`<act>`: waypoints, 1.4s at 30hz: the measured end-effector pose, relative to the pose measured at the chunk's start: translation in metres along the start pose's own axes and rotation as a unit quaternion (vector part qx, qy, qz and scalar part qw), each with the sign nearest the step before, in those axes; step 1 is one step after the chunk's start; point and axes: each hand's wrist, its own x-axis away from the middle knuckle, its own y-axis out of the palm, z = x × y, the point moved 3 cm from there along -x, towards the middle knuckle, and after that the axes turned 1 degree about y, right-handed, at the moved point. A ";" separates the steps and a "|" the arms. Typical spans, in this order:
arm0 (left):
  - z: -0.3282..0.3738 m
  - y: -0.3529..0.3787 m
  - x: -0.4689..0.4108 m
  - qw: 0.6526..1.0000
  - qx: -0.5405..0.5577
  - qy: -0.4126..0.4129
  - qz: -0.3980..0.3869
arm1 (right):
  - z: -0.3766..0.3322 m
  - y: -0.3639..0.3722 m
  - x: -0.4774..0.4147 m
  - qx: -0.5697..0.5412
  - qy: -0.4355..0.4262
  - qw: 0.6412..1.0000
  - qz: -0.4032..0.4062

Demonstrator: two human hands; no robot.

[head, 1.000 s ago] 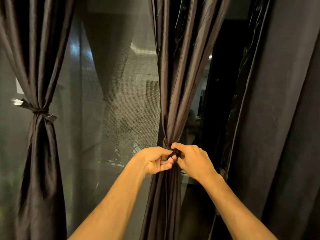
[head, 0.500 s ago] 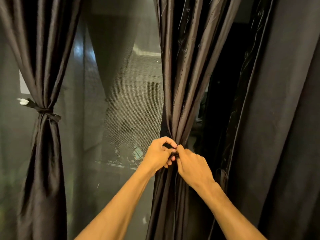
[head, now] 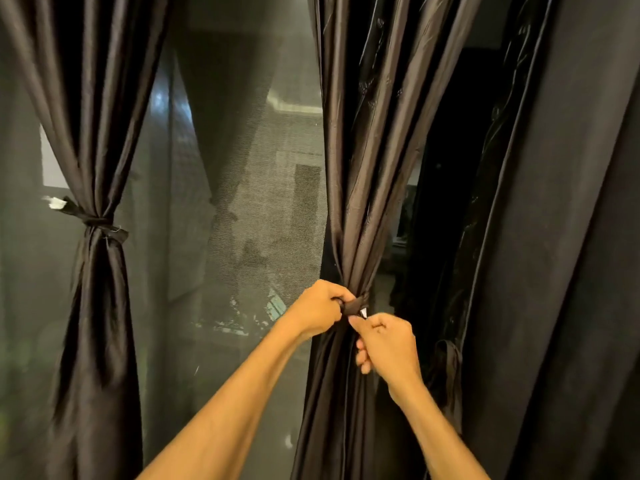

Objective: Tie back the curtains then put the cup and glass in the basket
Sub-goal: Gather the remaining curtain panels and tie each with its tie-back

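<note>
The gathered dark brown satin curtain (head: 349, 202) hangs in the middle of the view, cinched at its waist by a narrow dark fabric tie band (head: 354, 304). The left hand (head: 315, 311), just left of that curtain's waist, is clenched round one end of the band. The right hand (head: 388, 344), just below and right of the waist, pinches the other end between thumb and forefinger, beside a small white tag (head: 363, 312). The cloth looks thin, soft and slippery, so I judge the band will creep down unless both ends are taken close to the knot and pulled snug. Well left of this curtain, a matching brown curtain (head: 93, 133) is already bound with its own dark tie (head: 98, 223), and a grey mesh window screen (head: 242, 220) lies between the two. Right of it hangs a heavy black drape (head: 554, 237). Cup, glass and basket are not in view.
</note>
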 end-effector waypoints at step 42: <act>-0.093 -0.127 0.036 0.965 0.109 -0.080 0.226 | 0.027 -0.155 -0.054 -0.007 -0.026 0.999 0.038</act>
